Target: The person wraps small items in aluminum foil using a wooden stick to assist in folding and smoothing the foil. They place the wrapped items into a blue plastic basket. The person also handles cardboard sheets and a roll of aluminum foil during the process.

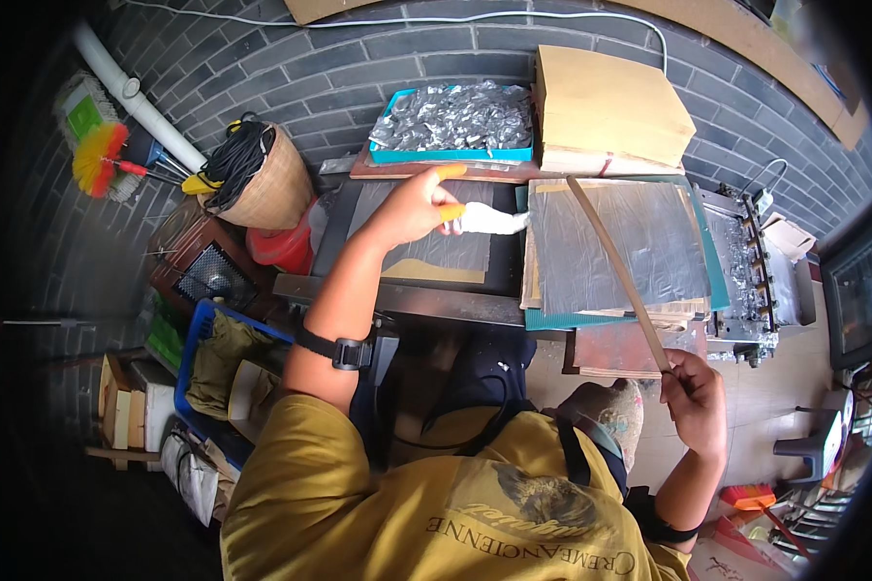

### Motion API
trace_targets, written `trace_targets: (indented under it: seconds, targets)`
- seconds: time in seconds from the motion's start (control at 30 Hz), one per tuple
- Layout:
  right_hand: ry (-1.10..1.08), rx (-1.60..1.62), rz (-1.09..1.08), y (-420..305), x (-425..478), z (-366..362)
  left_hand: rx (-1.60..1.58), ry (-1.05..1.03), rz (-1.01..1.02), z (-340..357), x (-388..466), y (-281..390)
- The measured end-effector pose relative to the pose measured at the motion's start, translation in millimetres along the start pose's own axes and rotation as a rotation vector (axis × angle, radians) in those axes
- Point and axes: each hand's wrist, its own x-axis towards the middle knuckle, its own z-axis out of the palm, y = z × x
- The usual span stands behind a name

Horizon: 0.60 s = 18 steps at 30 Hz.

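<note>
My left hand (416,207), with yellow finger covers on thumb and forefinger, pinches a soft-looking white piece (490,220) whose exact kind I cannot tell. It hovers over a thin dark sheet (436,250) backed by brown paper on a black surface. The white piece's tip reaches the edge of a paper stack topped by a thin dark-grey sheet (610,247). In my right hand (696,399) is one end of a long, flat wooden strip (618,265), slanting across that sheet. Whether the strip touches the sheet is unclear. A teal corrugated board (713,254) lies under the stack.
Behind the sheets stand a teal tray (450,155) of crumpled silvery foil and a tall brown-paper stack (610,102). A metal device (741,269) is at the right. To the left are a basket with black cable (269,181), a red bucket (283,243) and a blue crate (189,363).
</note>
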Motion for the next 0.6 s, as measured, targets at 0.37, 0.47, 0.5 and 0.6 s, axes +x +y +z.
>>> trace_targets:
  seconds: [0.37,0.47,0.5,0.6]
  targets:
    - [-0.048,-0.051,-0.066,-5.2,2.9,7.6,-0.071,-0.009,-0.158,-16.3,-49.9,-54.4]
    - [-0.056,-0.059,-0.058,-8.3,4.1,9.5,-0.042,0.03,-0.2,-23.3,-60.0,-64.0]
    - [-0.057,-0.064,-0.049,-10.0,4.5,10.2,-0.03,0.037,-0.203,-25.5,-62.7,-66.6]
    - [-0.079,-0.094,-0.094,-12.8,6.6,12.7,-0.005,0.06,-0.221,-31.4,-69.0,-74.8]
